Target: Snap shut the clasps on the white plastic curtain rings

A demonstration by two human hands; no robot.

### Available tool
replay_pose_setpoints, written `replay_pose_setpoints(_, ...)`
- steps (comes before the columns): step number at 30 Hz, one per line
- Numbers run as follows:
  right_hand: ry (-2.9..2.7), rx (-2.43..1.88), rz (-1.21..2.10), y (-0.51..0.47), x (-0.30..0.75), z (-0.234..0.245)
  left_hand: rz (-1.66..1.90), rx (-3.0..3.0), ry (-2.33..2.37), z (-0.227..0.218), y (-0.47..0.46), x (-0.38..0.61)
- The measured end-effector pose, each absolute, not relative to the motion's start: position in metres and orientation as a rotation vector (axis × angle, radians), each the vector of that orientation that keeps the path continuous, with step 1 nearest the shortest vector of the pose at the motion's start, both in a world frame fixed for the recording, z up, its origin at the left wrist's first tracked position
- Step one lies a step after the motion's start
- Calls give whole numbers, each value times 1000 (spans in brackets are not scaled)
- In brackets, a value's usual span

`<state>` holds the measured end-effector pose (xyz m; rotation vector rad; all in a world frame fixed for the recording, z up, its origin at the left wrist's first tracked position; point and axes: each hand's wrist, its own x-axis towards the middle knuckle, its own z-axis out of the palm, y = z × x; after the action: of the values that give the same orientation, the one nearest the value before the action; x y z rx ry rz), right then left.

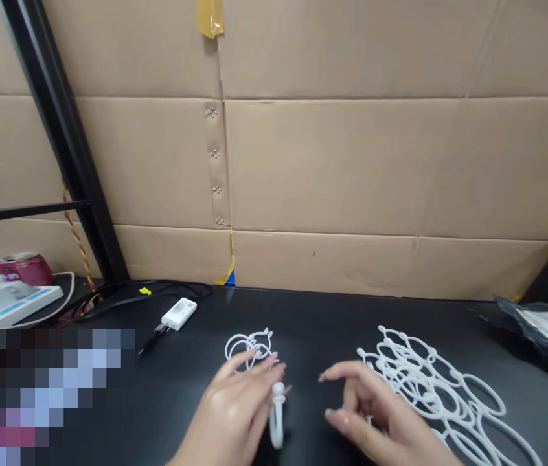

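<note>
My left hand (235, 408) is low in the middle of the view, its fingers closed on a white plastic hook piece (277, 414) that hangs down from the fingertips. Just beyond it a small bunch of white plastic rings (249, 346) lies on the black table (313, 323). My right hand (376, 414) hovers a little to the right with its fingers loosely apart and nothing in them. It sits against the left edge of a large heap of white plastic rings (444, 395).
A cardboard wall (332, 162) closes off the back of the table. A white adapter with a black cable (178, 314) lies at left, a red can (26, 267) and white device (6, 303) at far left, a dark plastic bag (546, 330) at right. A black frame post (65, 142) rises at left.
</note>
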<state>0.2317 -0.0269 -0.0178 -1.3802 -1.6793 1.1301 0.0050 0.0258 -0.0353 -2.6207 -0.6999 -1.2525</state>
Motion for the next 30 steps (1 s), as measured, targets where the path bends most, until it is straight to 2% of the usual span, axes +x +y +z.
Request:
replay_pose_setpoints(4,-1804,-1825,832,-19,257,-7,-1073,-2417,-846,-34,51,-12)
replay_pose_setpoints(6,-1883,-1910,760,-19,261,-8,-999,-2414,-928,-36,58,-16)
replay_pose_setpoints(14,-2042,-1920,679,-23,258,-22,-742,-2458,-1085,-44,42,-8)
replay_pose_setpoints(20,-2072,-1872,565,-20,259,-25,-884,-2467,-883,-29,24,0)
replay_pose_setpoints(24,-1999,-1675,720,-18,252,-13,-967,-2487,-722,-24,16,11)
replay_pose_setpoints(30,-1994,-1544,925,-28,237,0,-770,-2526,-617,-32,12,19)
